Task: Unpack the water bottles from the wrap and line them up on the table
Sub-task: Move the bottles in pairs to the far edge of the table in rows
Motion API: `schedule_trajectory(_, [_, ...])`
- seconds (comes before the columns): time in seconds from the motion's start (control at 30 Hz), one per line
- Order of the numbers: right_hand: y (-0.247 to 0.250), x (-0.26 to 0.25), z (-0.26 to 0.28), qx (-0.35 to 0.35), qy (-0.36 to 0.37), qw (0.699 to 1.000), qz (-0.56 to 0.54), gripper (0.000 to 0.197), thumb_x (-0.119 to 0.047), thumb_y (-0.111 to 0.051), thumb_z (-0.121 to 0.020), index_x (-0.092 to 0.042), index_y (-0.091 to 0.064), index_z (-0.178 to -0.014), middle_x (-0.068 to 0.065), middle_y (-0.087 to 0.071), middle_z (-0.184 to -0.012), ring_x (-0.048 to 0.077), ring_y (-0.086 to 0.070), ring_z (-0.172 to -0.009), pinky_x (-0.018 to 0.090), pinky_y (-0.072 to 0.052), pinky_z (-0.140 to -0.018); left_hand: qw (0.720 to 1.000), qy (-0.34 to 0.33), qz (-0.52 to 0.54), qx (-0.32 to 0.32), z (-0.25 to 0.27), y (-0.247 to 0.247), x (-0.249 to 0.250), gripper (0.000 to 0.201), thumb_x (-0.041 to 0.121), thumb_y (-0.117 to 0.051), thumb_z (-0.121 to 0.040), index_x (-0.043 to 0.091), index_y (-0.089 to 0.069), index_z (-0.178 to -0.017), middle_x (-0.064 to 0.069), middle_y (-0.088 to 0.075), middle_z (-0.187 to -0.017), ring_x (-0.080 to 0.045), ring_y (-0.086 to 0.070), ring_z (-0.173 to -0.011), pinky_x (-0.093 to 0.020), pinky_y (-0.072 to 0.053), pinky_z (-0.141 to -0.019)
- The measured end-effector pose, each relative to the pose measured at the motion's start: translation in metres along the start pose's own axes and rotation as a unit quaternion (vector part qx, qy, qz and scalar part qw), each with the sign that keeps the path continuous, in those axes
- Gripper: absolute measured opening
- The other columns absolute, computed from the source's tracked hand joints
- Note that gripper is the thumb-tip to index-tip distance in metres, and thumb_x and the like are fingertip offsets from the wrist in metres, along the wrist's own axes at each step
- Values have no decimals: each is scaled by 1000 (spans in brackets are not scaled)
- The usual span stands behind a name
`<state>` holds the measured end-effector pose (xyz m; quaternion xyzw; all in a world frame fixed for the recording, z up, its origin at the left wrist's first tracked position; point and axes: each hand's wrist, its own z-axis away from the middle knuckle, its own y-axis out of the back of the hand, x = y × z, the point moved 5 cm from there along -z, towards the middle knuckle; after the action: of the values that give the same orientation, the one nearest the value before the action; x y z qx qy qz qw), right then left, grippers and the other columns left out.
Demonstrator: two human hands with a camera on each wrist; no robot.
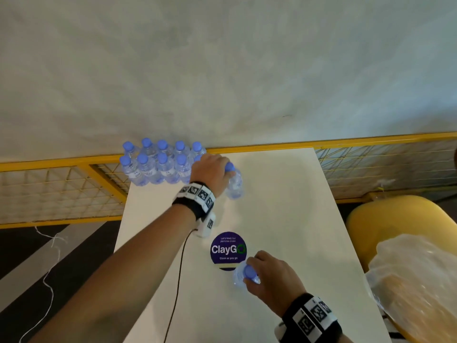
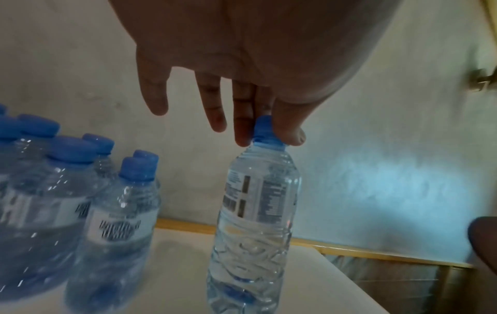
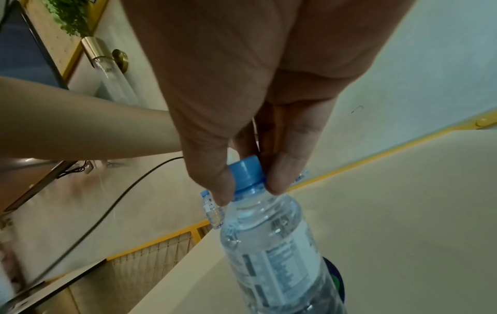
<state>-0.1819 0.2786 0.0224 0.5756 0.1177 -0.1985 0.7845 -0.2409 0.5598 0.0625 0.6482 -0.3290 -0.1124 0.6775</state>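
Several clear water bottles with blue caps (image 1: 160, 165) (image 2: 112, 212) stand in two rows at the far left corner of the white table (image 1: 284, 219). My left hand (image 1: 210, 167) (image 2: 264, 127) pinches the cap of one bottle (image 1: 234, 184) (image 2: 255, 223) that stands upright just right of the rows. My right hand (image 1: 269, 276) (image 3: 247, 176) pinches the cap of another bottle (image 1: 243, 274) (image 3: 274, 250) near the front middle of the table, beside a round purple sticker (image 1: 228, 250). The crumpled plastic wrap (image 1: 415, 276) lies on a yellow chair at the right.
A yellow railing with wire mesh (image 1: 61, 191) runs behind and left of the table, against a pale wall. The yellow chair (image 1: 385, 219) stands close to the table's right edge. A black cable (image 1: 179, 276) hangs from my left wrist across the table.
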Motion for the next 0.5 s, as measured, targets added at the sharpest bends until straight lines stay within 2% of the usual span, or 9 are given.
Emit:
schedule_trajectory(0.1, [4,-1,-8,-5,6,1000,-7,31,-49,-54,-86,-27,-60,-106,-7,-56,-102,20,-63,-80,33,-54,-69,1000,16,-23,-4,-52,2,-21,25,43,-56,-95,24,-67,-107,2,-67,-108,-30,-52,-114,-50,-47,-95])
schedule_trajectory(0.23, [10,0,-17,-1,6,1000,-24,34,-50,-52,-87,-28,-60,-111,-8,-55,-106,19,-63,-83,30,-49,-69,996,22,-74,-42,-99,-14,-41,22,38,-56,-95,23,-66,-109,3,-65,-115,-28,-49,-118,-47,-44,-96])
schedule_trajectory(0.4, [14,3,-26,-5,10,999,-38,35,-52,-51,-87,-28,-58,-112,-7,-54,-108,17,-62,-86,29,-49,-72,989,43,-107,-89,-125,-40,-65,23,33,-55,-99,21,-65,-116,4,-63,-125,-27,-48,-123,-47,-45,-98])
schedule_trajectory(0.5, [16,4,-28,-1,8,999,-49,35,-52,-52,-87,-30,-58,-113,-8,-55,-108,16,-62,-85,28,-49,-71,986,59,-115,-107,-128,-48,-71,23,30,-56,-100,20,-63,-120,2,-60,-126,-29,-48,-124,-52,-43,-102])
